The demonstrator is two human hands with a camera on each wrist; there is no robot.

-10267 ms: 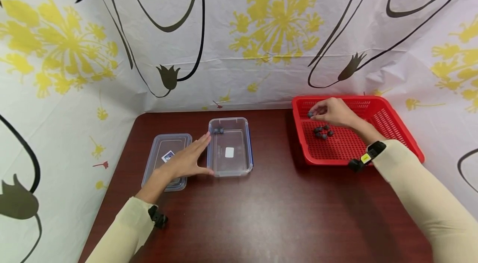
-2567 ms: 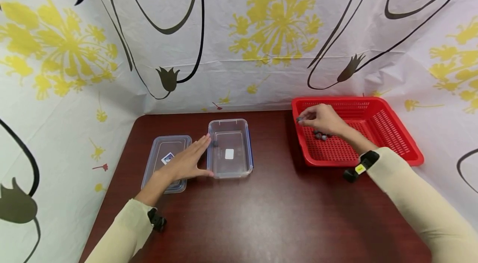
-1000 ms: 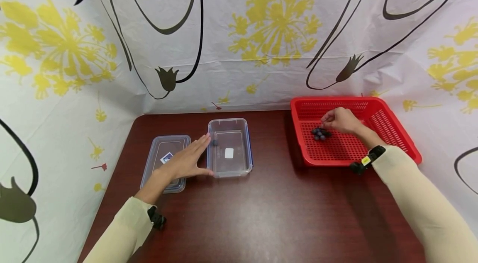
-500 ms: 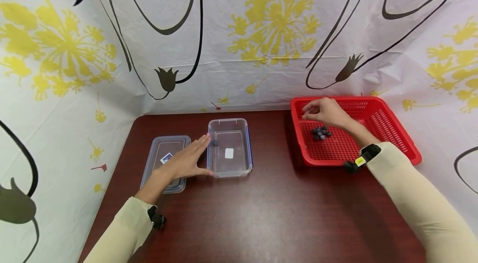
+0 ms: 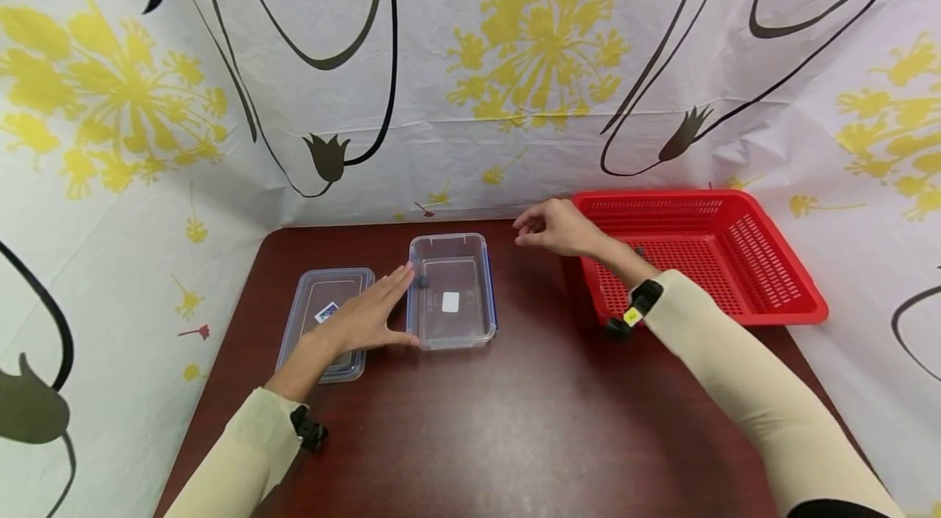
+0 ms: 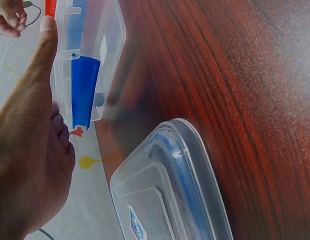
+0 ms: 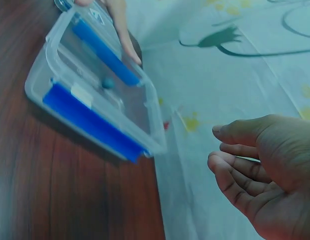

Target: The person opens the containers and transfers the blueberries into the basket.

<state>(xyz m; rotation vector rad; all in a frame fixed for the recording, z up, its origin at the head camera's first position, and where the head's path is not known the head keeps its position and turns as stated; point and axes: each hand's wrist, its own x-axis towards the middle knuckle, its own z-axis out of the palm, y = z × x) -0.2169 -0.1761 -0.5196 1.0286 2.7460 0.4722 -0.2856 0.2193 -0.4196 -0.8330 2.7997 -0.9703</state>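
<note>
My left hand (image 5: 363,318) rests with straight fingers along the left side of a clear plastic container (image 5: 452,334), touching its wall. Inside this container lies a small dark blueberry (image 7: 107,82), near the left wall. My right hand (image 5: 562,228) hovers between the container and a red basket (image 5: 779,273). In the right wrist view, its fingers are loosely bent, a gap shows between thumb and fingers, and nothing is seen in it. Of the blueberries (image 5: 639,251) in the basket, most are hidden behind my right forearm.
A clear lid (image 5: 323,289) with a blue-and-white label lies left of the container, partly under my left hand. Blue clips (image 7: 95,122) run along the container's sides. A patterned cloth (image 5: 544,93) hangs behind the dark wooden table (image 5: 478,436).
Over the last second my right hand has left the blueberries and moved left, past the basket's rim. The blueberry seen at its fingertips earlier no longer shows. My left hand stays put.
</note>
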